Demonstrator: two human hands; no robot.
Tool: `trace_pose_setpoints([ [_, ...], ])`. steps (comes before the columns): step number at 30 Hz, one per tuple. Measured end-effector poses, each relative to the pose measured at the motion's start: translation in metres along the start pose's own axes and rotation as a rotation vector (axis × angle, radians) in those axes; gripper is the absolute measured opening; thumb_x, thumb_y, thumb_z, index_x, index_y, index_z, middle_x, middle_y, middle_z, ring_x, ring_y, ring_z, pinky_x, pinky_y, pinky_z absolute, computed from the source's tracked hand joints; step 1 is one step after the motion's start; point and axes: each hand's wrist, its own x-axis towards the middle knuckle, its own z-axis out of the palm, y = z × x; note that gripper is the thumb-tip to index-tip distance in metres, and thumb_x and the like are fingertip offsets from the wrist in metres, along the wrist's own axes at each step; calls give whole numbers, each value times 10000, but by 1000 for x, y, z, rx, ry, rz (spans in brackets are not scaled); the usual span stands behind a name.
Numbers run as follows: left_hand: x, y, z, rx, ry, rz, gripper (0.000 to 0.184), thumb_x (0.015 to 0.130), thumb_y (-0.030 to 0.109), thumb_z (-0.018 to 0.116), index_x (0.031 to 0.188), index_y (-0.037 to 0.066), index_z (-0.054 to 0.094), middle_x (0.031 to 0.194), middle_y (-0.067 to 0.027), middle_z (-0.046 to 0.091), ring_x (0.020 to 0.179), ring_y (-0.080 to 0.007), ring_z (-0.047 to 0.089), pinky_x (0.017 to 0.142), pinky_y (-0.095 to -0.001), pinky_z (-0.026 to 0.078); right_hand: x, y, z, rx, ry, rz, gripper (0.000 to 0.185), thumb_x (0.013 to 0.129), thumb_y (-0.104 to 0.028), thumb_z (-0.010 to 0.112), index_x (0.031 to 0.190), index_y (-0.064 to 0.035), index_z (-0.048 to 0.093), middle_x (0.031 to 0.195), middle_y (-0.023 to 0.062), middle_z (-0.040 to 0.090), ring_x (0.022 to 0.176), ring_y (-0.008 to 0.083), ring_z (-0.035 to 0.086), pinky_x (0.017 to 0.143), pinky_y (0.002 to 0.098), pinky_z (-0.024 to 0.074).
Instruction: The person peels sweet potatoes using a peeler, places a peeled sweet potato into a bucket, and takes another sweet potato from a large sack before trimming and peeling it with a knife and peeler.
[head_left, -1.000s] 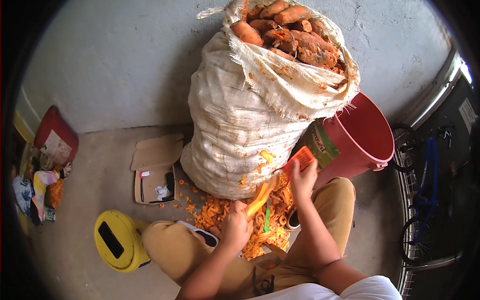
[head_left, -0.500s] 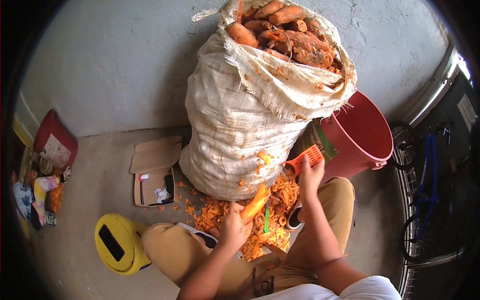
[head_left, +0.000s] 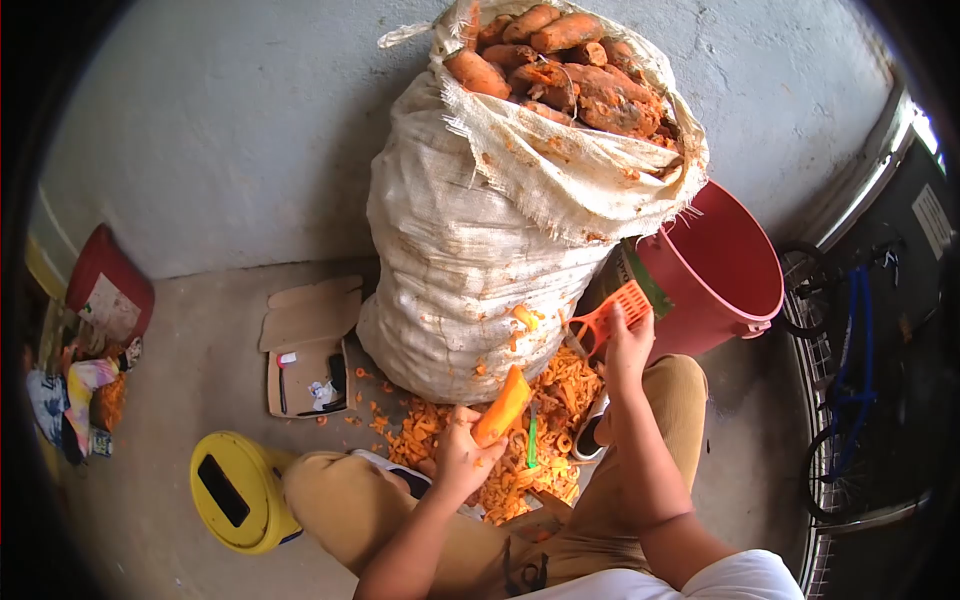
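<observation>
My left hand (head_left: 466,453) is wrapped round the lower end of a peeled orange carrot (head_left: 504,408), whose upper end points up and right. Over to the right, my right hand (head_left: 628,345) grips an orange slotted peeler (head_left: 622,308), held apart from the carrot. Orange peelings (head_left: 565,392) lie heaped on the floor beneath both hands, with a green strip-like tool (head_left: 532,440) on them. Behind stands a large white woven sack (head_left: 460,250), its open top full of unpeeled carrots (head_left: 610,95).
A red bucket (head_left: 725,265) is right of the sack. An open cardboard box (head_left: 308,375) lies at its left. A yellow-lidded bucket (head_left: 232,480) bearing a black phone (head_left: 223,490) stands beside my knee. A blue bicycle (head_left: 858,370) is at far right.
The peeler has moved away from the carrot, up and to the right. My left hand has tilted the carrot more upright and shifted it slightly left.
</observation>
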Motion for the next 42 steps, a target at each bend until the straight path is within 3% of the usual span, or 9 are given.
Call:
trace_pose_setpoints([
  [6, 6, 21, -3, -454, -106, -325, 368, 667, 55, 677, 894, -11, 395, 710, -75, 532, 505, -88, 475, 453, -209, 398, -74, -23, 19, -30, -468, -60, 254, 811, -99, 539, 1010, 1, 418, 866, 81, 547, 786, 121, 529, 716, 261, 444],
  [13, 6, 33, -10, -720, -187, -449, 331, 681, 3, 629, 880, 21, 365, 713, -79, 523, 514, -86, 464, 435, -210, 384, 8, -8, -5, -103, 103, -95, 188, 815, -109, 530, 938, -4, 435, 764, 68, 563, 604, 111, 566, 477, 213, 459],
  [19, 9, 37, -11, -811, -232, -506, 320, 696, 12, 607, 892, 32, 355, 742, -100, 546, 548, -96, 484, 449, -208, 386, -56, -44, 9, 77, -343, 90, 266, 814, -116, 540, 1027, -1, 429, 848, 76, 549, 735, 103, 540, 604, 213, 451],
  [21, 9, 38, -10, -820, -247, -494, 325, 694, 7, 606, 893, 33, 350, 744, -100, 546, 554, -94, 483, 449, -206, 385, -67, -28, 17, -141, -408, -199, 268, 811, -104, 538, 1029, 7, 430, 858, 75, 538, 786, 105, 525, 668, 225, 443],
  [27, 5, 38, -17, -834, -265, -474, 307, 695, -2, 598, 880, 38, 357, 732, -92, 528, 552, -93, 472, 443, -200, 379, 14, -5, -12, -126, 117, -68, 172, 814, -96, 528, 904, 7, 423, 752, 88, 572, 592, 119, 560, 493, 223, 457],
  [33, 8, 42, -11, -881, -268, -502, 304, 703, 7, 593, 890, 48, 357, 731, -89, 515, 549, -83, 459, 446, -197, 370, -68, -37, 22, -59, -464, -153, 264, 812, -116, 537, 1011, 5, 414, 820, 89, 570, 694, 145, 581, 564, 245, 486],
  [37, 9, 38, -12, -912, -257, -539, 301, 708, 20, 592, 891, 52, 355, 729, -84, 507, 546, -77, 451, 446, -197, 368, -45, -19, 17, -88, -343, 144, 240, 795, -93, 556, 970, 23, 440, 839, 102, 568, 764, 129, 566, 664, 241, 466],
  [39, 9, 39, -11, -918, -255, -553, 297, 710, 21, 590, 885, 54, 353, 728, -83, 504, 542, -75, 447, 445, -197, 368, -26, 6, 12, -226, -137, -247, 209, 797, -92, 552, 948, 9, 449, 794, 82, 557, 641, 106, 547, 557, 235, 477],
  [42, 5, 42, -21, -887, -259, -544, 289, 711, 12, 585, 878, 55, 352, 727, -85, 501, 538, -74, 446, 442, -199, 368, 9, -18, 0, -124, 71, -65, 146, 812, -97, 534, 880, -5, 444, 756, 86, 570, 563, 102, 550, 475, 214, 454],
])
